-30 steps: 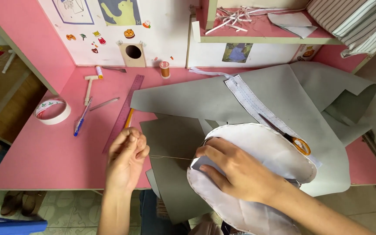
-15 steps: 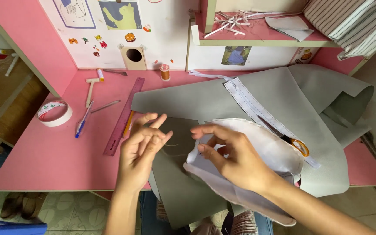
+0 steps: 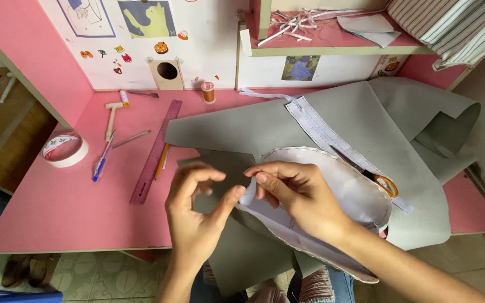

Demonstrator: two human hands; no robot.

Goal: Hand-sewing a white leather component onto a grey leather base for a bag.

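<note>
Right hand (image 3: 298, 193) pinches the white curved piece (image 3: 355, 196) edge, left hand (image 3: 197, 216) half-open beside it; piece overhangs the counter (image 3: 57, 213), could slip off.

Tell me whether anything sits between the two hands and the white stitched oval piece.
Nothing visible does. The right hand already pinches the near edge of the white stitched oval piece, and the left hand touches that same edge with its thumb.
</note>
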